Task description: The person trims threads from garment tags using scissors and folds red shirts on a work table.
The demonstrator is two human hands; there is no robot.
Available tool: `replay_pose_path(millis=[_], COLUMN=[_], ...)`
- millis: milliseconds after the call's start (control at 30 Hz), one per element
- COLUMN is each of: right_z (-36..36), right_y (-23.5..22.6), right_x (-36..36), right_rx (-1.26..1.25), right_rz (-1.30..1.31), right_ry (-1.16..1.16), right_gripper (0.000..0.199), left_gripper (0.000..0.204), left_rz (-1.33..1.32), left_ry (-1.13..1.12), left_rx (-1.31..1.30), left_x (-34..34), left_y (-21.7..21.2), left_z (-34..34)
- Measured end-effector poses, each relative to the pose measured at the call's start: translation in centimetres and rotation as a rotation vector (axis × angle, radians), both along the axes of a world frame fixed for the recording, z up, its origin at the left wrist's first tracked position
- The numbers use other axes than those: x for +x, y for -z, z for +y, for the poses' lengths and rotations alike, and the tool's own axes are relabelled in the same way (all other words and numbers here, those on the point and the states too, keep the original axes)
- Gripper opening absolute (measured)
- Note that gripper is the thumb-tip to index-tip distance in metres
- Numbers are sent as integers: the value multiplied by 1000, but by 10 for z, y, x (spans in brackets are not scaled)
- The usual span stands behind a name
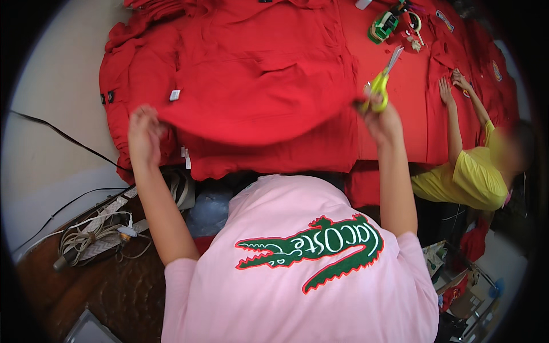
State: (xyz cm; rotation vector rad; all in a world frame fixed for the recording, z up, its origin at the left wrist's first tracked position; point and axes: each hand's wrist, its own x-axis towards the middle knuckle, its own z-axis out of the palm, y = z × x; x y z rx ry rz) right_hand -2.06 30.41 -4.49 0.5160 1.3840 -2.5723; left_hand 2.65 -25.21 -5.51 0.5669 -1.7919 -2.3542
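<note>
Between my two hands hangs a red garment, its near edge sagging in a curve and smeared by motion. At its left end my left hand is closed on the fabric. My right hand grips yellow-handled scissors, blades pointing up and away, and is at the garment's right end; how its fingers hold the cloth there is hidden. More red garments lie stacked beneath, with a small white label showing near my left hand.
A green tape dispenser and a tape roll lie at the far right of the red-covered table. A co-worker in a yellow shirt handles red garments at right. Coiled cables rest on a brown surface at lower left.
</note>
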Motion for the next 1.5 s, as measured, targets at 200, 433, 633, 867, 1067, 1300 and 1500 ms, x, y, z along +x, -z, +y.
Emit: replay_pose_path(millis=[200, 433, 633, 867, 1067, 1300, 1500], right_z=[4, 50, 51, 40, 35, 30, 38], right_y=[-35, 42, 108, 128, 108, 128, 137], right_x=[-55, 59, 148, 170, 159, 184, 184], right_rx=[124, 613, 887, 990, 1150, 1106, 870], right_rz=[224, -33, -176, -235, -226, -294, -182], right_ry=[239, 159, -16, -203, -96, -117, 9], right_gripper=[27, 21, 19, 21, 28, 27, 12], left_gripper=[29, 18, 27, 32, 34, 28, 19], left_rz=[108, -236, -390, -525, -580, -697, -745], left_ry=[-237, -158, -127, 15, 80, 141, 245], left_rx=[-505, -458, -648, -931, -1009, -839, -740], left_x=[-69, 54, 131, 119, 115, 108, 115], left_y=[-55, 77, 122, 91, 84, 63, 74], left_z=[60, 38, 44, 51, 47, 55, 40])
